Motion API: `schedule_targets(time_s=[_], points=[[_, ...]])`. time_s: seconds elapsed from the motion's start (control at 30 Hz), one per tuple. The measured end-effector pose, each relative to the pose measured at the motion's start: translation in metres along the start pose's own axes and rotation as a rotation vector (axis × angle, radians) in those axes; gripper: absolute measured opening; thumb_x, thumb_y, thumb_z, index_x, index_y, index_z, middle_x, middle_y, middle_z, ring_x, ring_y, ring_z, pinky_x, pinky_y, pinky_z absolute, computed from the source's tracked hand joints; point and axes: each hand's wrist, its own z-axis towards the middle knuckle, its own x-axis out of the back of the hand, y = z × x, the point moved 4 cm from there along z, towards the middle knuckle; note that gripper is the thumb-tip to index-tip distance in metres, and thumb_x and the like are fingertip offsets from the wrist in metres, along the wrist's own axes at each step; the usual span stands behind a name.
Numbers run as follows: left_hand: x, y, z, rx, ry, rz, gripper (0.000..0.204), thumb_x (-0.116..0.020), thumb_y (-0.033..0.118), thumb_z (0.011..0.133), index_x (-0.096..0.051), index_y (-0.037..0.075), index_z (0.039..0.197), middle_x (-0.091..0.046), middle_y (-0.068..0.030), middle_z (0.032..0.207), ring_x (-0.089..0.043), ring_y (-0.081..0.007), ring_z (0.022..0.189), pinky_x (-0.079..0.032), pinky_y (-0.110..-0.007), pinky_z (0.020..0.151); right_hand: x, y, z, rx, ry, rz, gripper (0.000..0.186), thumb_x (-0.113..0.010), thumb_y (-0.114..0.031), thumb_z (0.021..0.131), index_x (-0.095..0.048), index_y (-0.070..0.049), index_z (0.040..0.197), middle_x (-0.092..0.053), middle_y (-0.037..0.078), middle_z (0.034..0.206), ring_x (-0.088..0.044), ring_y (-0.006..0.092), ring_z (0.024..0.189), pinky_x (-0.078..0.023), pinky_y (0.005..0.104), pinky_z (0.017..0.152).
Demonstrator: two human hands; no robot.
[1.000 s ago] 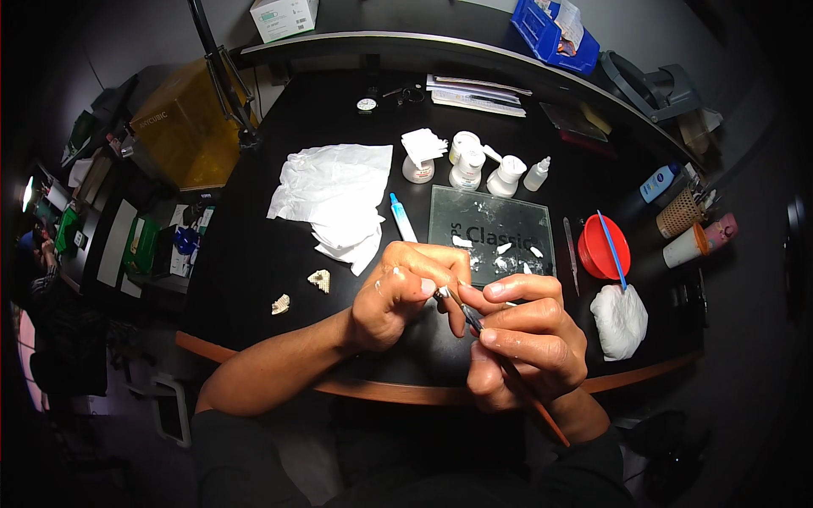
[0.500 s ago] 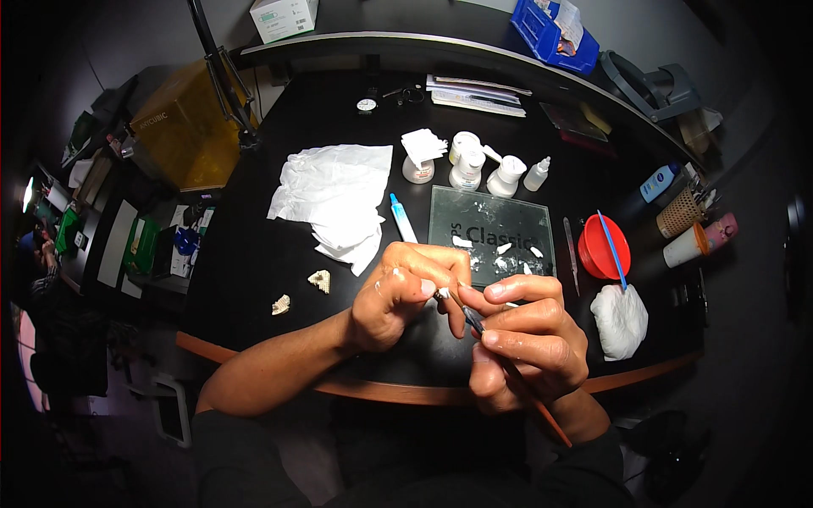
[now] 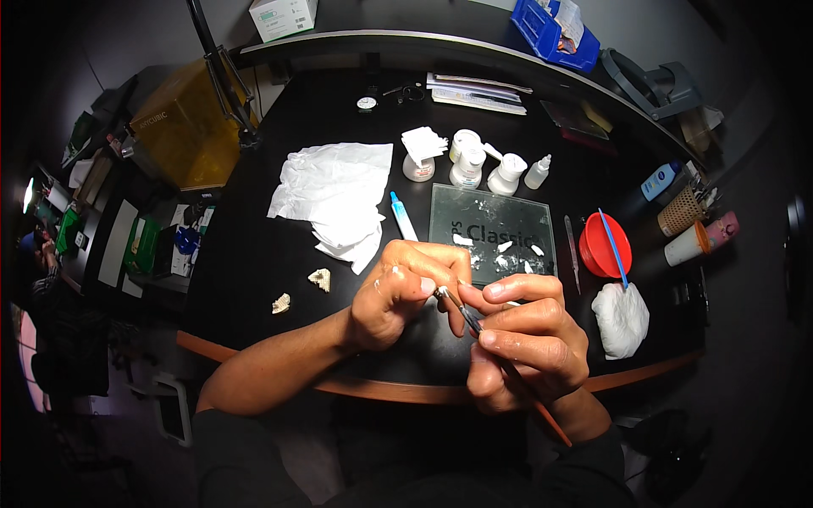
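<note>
Above the table's near middle, my left hand pinches a small piece with white on it between thumb and fingertips; its exact kind is too small to make out. My right hand grips a thin brush with a reddish-brown handle and dark ferrule, like a pen. The brush's tip touches or nearly touches the white on the small piece. White smears mark my left thumb. Just beyond the hands lies a glass slab bearing several dabs of white paste. Two beige model fragments rest left of my hands.
Behind the slab stand white jars and a dropper bottle. White tissue and a blue-white tube lie left. To the right are a red bowl, a blue stick, a slim tool and a white wad.
The brush tip has shifted slightly left and up, closer against the small piece. My right fingers have moved a little with it; my left hand stays almost still.
</note>
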Motion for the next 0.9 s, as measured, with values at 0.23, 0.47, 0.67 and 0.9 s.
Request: schedule_targets(time_s=[0.23,0.47,0.67,0.9], points=[[0.0010,0.0010,-0.0006,0.016,0.004,0.024,0.056,-0.041,0.037,0.082,-0.072,-0.009,0.073,-0.062,-0.0152,0.076,-0.053,-0.0198,0.072,-0.041,-0.032,0.068,-0.0003,0.0001,0.0008,0.005,-0.011,-0.014,0.030,-0.075,0.009,0.071,-0.068,-0.002,0.098,-0.068,0.011,0.091,-0.069,0.0332,0.100,-0.063,0.0360,0.076],[0.0013,0.0006,-0.0013,0.028,0.007,0.029,0.056,-0.041,0.037,0.082,-0.073,-0.008,0.073,-0.061,-0.0147,0.075,-0.053,-0.0201,0.072,-0.041,-0.031,0.068,-0.0008,0.0006,-0.0006,-0.006,0.001,0.007,0.031,-0.076,0.010,0.070,-0.068,-0.002,0.098,-0.068,0.011,0.091,-0.069,0.0331,0.100,-0.062,0.0369,0.078],[0.0002,0.0029,-0.0013,0.040,0.003,0.037,0.058,-0.041,0.039,0.081,-0.072,-0.008,0.071,-0.061,-0.0154,0.075,-0.054,-0.0212,0.073,-0.041,-0.032,0.069,0.0002,0.0014,-0.0008,-0.023,0.035,0.027,0.031,-0.076,0.010,0.069,-0.068,-0.002,0.097,-0.068,0.010,0.089,-0.069,0.0330,0.099,-0.060,0.0363,0.079],[-0.0008,0.0029,0.0019,-0.037,-0.028,-0.016,0.057,-0.042,0.038,0.078,-0.073,-0.009,0.071,-0.063,-0.0175,0.073,-0.055,-0.0238,0.074,-0.042,-0.034,0.071,0.0000,0.0035,0.0014,-0.044,0.038,0.126,0.026,-0.075,0.009,0.072,-0.067,0.000,0.095,-0.068,0.012,0.085,-0.069,0.0331,0.098,-0.058,0.0368,0.080]])
